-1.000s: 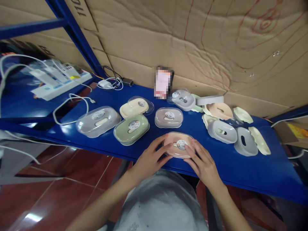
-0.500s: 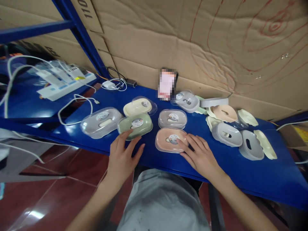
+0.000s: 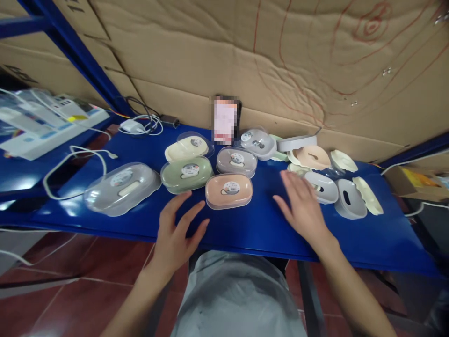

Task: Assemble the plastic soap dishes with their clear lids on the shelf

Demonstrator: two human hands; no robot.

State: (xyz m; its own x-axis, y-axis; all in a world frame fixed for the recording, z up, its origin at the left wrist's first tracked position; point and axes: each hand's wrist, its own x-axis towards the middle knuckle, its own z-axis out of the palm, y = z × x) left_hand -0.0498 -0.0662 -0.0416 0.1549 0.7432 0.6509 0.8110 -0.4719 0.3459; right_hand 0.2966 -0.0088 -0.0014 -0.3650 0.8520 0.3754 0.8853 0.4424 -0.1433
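"Peach, under a clear cover, that oval box (image 3: 229,191); where is it?"

"On the blue tabletop (image 3: 245,229), between the left hand (image 3: 178,227) and the right hand (image 3: 302,204); the mauve-grey box (image 3: 236,160) stands just behind it, the green box (image 3: 187,174) just to its left."

"And the left hand?"

"Fingers curved and spread wide, with nothing in them; the tips are close to the green box's front edge; I cannot tell whether they touch it."

"The right hand?"

"Also holding nothing; its fingers lie nearly straight and side by side, thumb held apart; it partly hides the grey slotted shell (image 3: 327,188), and contact is unclear."

"Anything farther off?"

"Phone (image 3: 226,119) with a blurred screen, leaning on the cardboard wall (image 3: 175,56); cream box (image 3: 185,148) behind the green one; large grey box (image 3: 122,188), under its own clear cover, farthest left."
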